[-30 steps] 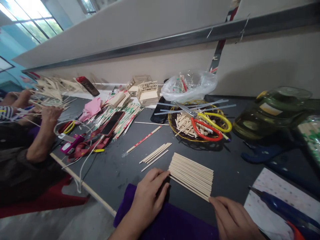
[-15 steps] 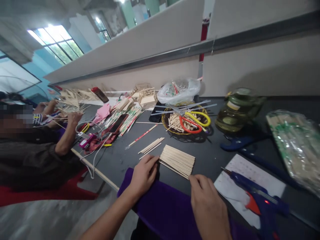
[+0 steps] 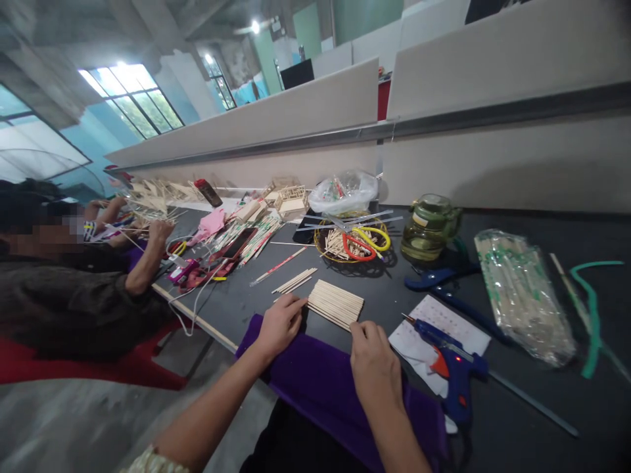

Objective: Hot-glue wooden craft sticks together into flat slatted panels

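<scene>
Square the near edge before anything sticks

The row of pale sticks (image 3: 337,303) lies flat on the worktop (image 3: 231,320) just below the centre of the frame, the sticks side by side and close to parallel. The left hand (image 3: 282,324) has its fingers drawn together at the row's left near corner; the right hand (image 3: 376,365) has its fingers curled in, tips at the right near corner. Whether either pinches the nearest stick or merely presses on its end, I cannot tell.

The step in hand looks to be lining up that near edge. For a clean result, both hands should push evenly and keep low, so the sticks stay flat and none rides up on its neighbour. Pressure from one corner alone would probably fan the row. The ends want checking too: a light tap along each short side should bring them flush.

The purple cloth (image 3: 315,374) at bottom centre lies close below; it is best kept from catching the row. The glue gun (image 3: 456,371), lower right, lies partly on white paper (image 3: 451,316) with its red light showing, so treat the nozzle as hot and keep the right wrist clear. Spare sticks (image 3: 294,281) lie just beyond the left hand.
</scene>
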Motion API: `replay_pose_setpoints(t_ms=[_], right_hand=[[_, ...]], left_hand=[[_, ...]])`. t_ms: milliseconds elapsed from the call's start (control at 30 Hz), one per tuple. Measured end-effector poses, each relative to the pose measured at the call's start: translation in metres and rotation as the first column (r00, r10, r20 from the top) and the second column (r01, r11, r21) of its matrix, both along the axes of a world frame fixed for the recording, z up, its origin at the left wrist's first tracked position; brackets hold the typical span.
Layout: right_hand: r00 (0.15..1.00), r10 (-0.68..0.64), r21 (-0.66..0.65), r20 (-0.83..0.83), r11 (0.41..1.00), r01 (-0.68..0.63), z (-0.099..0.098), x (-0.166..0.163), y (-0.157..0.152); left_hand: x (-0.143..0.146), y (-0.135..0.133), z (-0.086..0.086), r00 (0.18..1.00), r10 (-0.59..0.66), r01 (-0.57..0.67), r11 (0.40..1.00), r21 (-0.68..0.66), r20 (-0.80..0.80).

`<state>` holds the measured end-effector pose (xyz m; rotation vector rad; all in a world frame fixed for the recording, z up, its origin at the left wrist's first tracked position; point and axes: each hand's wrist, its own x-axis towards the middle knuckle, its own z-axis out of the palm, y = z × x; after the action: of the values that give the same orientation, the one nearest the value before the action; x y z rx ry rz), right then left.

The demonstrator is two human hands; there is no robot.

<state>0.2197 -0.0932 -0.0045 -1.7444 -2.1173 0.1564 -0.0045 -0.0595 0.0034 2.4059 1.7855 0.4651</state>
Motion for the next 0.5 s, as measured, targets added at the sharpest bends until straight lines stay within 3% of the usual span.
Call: replay_pose_setpoints(t_ms=[300,500], right_hand=[[0.999,-0.035,0.016,0.017,0.999,0.035,-0.006,-0.002,-0.001],[1.000,-0.016,0.067,0.003,0.998,0.016,-0.021,-0.001,0.001]], left_hand=[[-0.003,0.000,-0.001,0.996,0.004,0.000,0.999,-0.047,0.088],[-0.006,0.002,-0.003,0.984,0.046,-0.033,0.996,-0.078,0.172]])
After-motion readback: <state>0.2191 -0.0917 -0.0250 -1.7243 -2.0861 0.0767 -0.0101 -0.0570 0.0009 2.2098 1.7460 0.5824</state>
